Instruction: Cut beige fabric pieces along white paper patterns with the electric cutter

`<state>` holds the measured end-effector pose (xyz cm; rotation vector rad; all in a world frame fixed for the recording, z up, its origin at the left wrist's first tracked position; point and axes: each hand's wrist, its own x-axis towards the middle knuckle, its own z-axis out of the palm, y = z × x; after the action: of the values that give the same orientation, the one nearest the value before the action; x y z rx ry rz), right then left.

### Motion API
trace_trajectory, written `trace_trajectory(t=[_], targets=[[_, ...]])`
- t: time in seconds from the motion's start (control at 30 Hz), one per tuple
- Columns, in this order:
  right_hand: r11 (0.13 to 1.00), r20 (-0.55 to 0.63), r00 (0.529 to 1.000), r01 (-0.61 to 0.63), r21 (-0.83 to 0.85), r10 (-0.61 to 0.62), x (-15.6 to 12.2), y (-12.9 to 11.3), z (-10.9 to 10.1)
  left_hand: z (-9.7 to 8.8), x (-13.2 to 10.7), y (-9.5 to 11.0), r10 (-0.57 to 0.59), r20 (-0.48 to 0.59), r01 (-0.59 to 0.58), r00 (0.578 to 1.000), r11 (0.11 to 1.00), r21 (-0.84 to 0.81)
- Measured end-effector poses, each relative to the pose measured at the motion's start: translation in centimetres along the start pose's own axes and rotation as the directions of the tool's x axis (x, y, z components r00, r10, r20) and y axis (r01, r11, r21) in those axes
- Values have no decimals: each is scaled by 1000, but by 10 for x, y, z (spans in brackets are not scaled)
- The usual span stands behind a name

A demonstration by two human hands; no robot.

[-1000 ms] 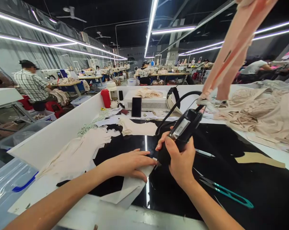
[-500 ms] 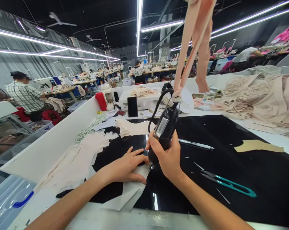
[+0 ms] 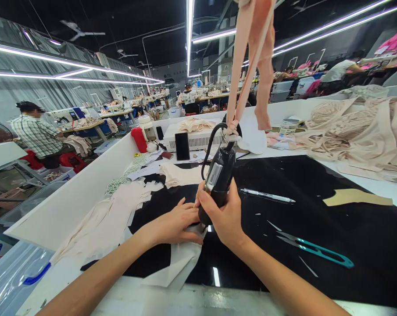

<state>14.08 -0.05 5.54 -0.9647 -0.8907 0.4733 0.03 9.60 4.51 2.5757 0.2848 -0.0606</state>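
Observation:
My right hand (image 3: 219, 210) is wrapped round a black corded power tool (image 3: 219, 173) with a silver strip on its side. The tool hangs from knotted pink fabric strips (image 3: 251, 57) and stands tilted, its lower end at the edge of a pale fabric piece (image 3: 185, 261). Its tip is mostly hidden by my fingers and the cloth. My left hand (image 3: 180, 221) lies flat on the fabric, fingers stretched out beside the tool. Below everything is a glossy black board (image 3: 251, 254). A white pen (image 3: 267, 195) and teal thread snips (image 3: 316, 251) lie right of my right hand.
Pale fabric pieces (image 3: 109, 215) are spread at left, with a stack (image 3: 181, 174) behind my hands. A phone (image 3: 182, 146) leans against a white vented box (image 3: 198, 142). A beige pattern piece (image 3: 356, 197) and heaped cloth (image 3: 359, 127) lie right. A low white wall (image 3: 76, 188) borders the table.
The tool and my right hand have shifted slightly left, and the hanging strips have swung left too. My left hand stays flat on the fabric, nearly in place.

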Motion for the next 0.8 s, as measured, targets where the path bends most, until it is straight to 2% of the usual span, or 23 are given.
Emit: trace_trajectory(t=[0.4, 0.63, 0.8], targets=[[999, 60, 998, 16, 35, -18, -2, -1, 4, -2, -3, 1, -51, 9, 51, 999, 999, 15], [1000, -48, 998, 31, -7, -31, 9, -3, -8, -5, -4, 6, -68, 41, 67, 997, 997, 39], [999, -80, 996, 40, -36, -43, 11, 1, -11, -8, -4, 8, -88, 63, 85, 994, 996, 39]])
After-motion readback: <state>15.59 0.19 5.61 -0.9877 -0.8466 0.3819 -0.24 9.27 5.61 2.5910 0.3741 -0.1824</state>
